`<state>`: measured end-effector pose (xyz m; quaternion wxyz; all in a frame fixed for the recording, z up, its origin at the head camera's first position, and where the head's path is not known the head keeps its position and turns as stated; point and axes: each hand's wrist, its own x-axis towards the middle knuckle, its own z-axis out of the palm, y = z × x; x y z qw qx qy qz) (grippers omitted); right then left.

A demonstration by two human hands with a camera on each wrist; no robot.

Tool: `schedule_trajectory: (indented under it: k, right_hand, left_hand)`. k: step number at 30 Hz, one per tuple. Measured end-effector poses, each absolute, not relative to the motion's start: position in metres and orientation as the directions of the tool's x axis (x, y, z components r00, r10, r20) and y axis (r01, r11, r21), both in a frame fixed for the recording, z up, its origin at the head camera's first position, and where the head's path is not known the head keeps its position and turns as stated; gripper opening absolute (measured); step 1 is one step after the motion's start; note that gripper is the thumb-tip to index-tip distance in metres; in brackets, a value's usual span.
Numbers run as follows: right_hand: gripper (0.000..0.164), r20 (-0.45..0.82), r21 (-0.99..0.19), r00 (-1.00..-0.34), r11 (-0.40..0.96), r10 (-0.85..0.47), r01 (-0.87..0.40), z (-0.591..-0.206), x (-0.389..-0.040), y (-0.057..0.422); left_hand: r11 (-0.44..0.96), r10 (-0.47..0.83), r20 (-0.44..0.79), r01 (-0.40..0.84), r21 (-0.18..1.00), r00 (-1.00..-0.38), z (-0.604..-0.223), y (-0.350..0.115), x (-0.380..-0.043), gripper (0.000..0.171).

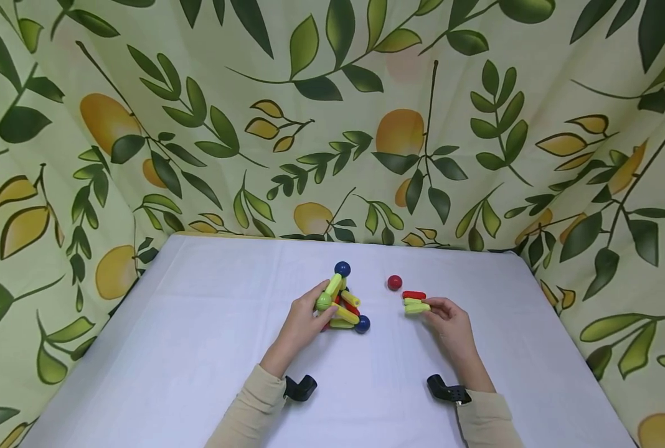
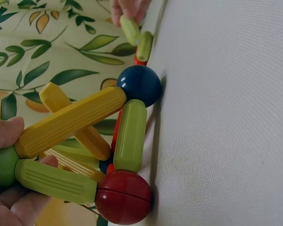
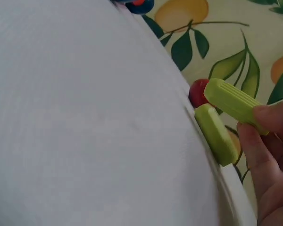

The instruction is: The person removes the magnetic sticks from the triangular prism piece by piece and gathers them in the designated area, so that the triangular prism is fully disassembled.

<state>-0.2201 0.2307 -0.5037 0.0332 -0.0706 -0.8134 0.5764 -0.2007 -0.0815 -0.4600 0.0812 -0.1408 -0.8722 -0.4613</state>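
Note:
My left hand (image 1: pixel 301 317) grips the green ball (image 1: pixel 324 302) at one corner of a built frame of rods and balls. Blue balls (image 1: pixel 362 324) sit at other corners, joined by yellow rods (image 2: pixel 70 122) and green rods (image 2: pixel 130 136). A red ball (image 2: pixel 123 197) forms a lower corner in the left wrist view, beside the white cloth. Between thumb and fingers, my right hand (image 1: pixel 452 326) pinches a light green rod (image 3: pixel 233 103). Just by it lies a second light green rod (image 3: pixel 216 134), with a red rod (image 1: pixel 414 295) behind.
A loose red ball (image 1: pixel 395 283) lies on the white-covered table (image 1: pixel 209 342), left of and behind the loose rods. Behind the table's far edge hangs a leaf-and-fruit patterned curtain (image 1: pixel 332 205). Both wrists wear black camera mounts (image 1: pixel 301 389).

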Motion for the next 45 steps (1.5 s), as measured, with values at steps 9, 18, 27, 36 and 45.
schedule_trajectory:
  k: [9,18,27,36,45]
  right_hand:
    - [0.026,0.009,-0.895,-0.986,0.441,0.167,0.066,-0.515,-0.224,0.233]
    - [0.023,0.063,-0.826,-0.983,0.562,0.171,0.045,-0.518,-0.224,0.233]
    - [0.024,0.118,-0.773,-0.976,0.634,0.186,0.027,-0.520,-0.225,0.234]
    - [0.033,0.104,-0.781,-0.969,0.621,0.226,0.061,-0.520,-0.225,0.233]
    - [0.043,0.097,-0.817,-0.969,0.573,0.229,0.054,-0.518,-0.223,0.234]
  left_hand:
    - [0.540,0.162,0.267,0.312,0.782,-0.950,-0.458,-0.081,-0.200,0.058]
    - [0.549,0.168,0.260,0.309,0.776,-0.951,-0.458,-0.083,-0.201,0.058]
    - [0.541,0.172,0.268,0.319,0.779,-0.948,-0.459,-0.082,-0.201,0.058]
    - [0.533,0.167,0.255,0.304,0.790,-0.953,-0.460,-0.082,-0.201,0.058]
    - [0.535,0.171,0.261,0.312,0.785,-0.950,-0.459,-0.081,-0.200,0.057]
